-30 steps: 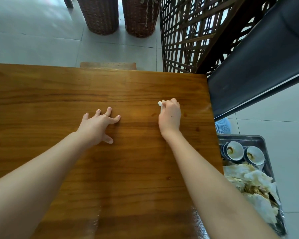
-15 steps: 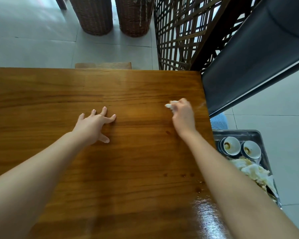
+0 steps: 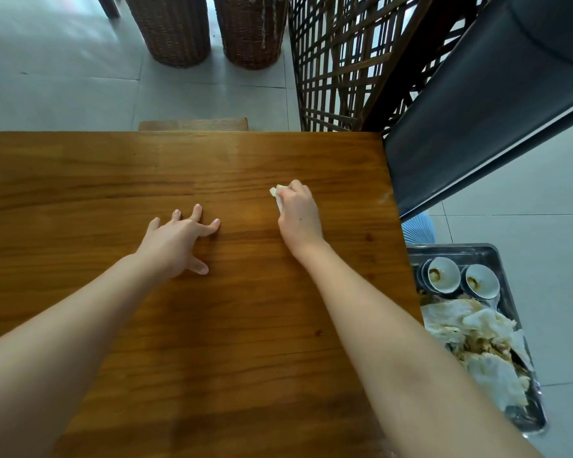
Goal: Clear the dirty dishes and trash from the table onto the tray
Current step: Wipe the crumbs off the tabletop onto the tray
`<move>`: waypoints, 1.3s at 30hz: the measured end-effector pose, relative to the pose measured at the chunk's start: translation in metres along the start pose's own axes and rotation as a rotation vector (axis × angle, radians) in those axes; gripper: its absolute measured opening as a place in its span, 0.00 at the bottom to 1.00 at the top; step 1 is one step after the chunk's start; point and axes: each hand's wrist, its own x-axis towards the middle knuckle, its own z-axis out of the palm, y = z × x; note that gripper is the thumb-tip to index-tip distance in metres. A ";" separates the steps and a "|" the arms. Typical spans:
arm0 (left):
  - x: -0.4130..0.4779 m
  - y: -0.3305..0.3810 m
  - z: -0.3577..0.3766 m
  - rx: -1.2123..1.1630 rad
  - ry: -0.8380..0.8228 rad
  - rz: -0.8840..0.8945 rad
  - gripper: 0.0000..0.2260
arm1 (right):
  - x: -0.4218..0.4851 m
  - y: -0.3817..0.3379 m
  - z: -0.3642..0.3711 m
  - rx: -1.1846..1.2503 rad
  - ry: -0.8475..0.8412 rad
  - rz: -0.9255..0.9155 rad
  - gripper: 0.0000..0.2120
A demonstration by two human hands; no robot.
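Note:
My right hand (image 3: 298,216) grips a crumpled white napkin (image 3: 277,195) and presses it on the wooden table (image 3: 212,325), right of the middle. Only a small white tip of the napkin shows past my fingers. My left hand (image 3: 176,242) rests on the tabletop with fingers spread, holding nothing. A metal tray (image 3: 497,256) sits lower, beside the table's right edge. It holds two dirty white bowls (image 3: 444,274) and a heap of used napkins and food scraps (image 3: 477,345).
A black chair back (image 3: 493,104) leans over the table's far right corner. A wooden lattice screen (image 3: 341,61) and two wicker baskets (image 3: 212,28) stand beyond the far edge. Another chair's top (image 3: 192,124) peeks over that edge. Small dark spots mark the wood near the right edge.
My right hand slid right with the napkin, then back left across the wood. My left hand stayed planted on the table.

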 end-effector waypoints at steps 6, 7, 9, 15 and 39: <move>0.000 -0.003 0.001 -0.005 -0.004 0.019 0.43 | 0.025 0.069 -0.044 -0.046 0.094 0.197 0.10; 0.000 -0.003 0.001 0.001 -0.007 0.021 0.43 | 0.029 0.080 -0.051 -0.050 0.117 0.266 0.09; 0.000 -0.002 0.000 0.014 -0.002 0.026 0.43 | 0.035 0.096 -0.060 -0.031 0.148 0.378 0.09; -0.002 0.000 -0.002 0.035 -0.014 0.019 0.43 | 0.031 0.064 -0.045 -0.011 0.136 0.346 0.12; -0.009 0.008 -0.002 0.108 0.003 -0.007 0.41 | -0.084 0.046 -0.050 0.001 0.040 0.246 0.09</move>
